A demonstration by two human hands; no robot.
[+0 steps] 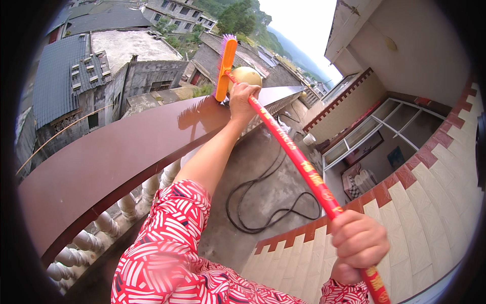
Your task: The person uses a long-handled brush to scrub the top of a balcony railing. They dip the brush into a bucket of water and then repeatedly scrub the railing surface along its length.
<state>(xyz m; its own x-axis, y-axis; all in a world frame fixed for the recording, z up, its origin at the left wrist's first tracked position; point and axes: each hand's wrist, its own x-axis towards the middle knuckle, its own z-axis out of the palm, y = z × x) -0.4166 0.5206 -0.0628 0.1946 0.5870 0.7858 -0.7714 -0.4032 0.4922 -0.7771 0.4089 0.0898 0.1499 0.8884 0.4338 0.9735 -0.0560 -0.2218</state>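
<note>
A push broom with an orange head (226, 70), purple bristles and a red handle (292, 146) runs from the upper middle to the lower right. My left hand (245, 100) grips the handle close below the head. Lower down, my right hand (358, 241) is closed around the same handle. The head is tilted on edge at a glossy brown balcony rail (125, 133), its bristles facing left; whether they touch the rail I cannot tell. Behind my left hand, a round yellowish ball (247, 76) stands at the rail, partly hidden.
White balusters (107, 224) support the rail, with neighbouring roofs beyond and below it. A dark hose (243, 228) lies looped on the concrete floor (216, 243). At the right are a tiled wall (421, 212) and a white-framed window (379, 121). A white cup-like container (309, 139) is near the window.
</note>
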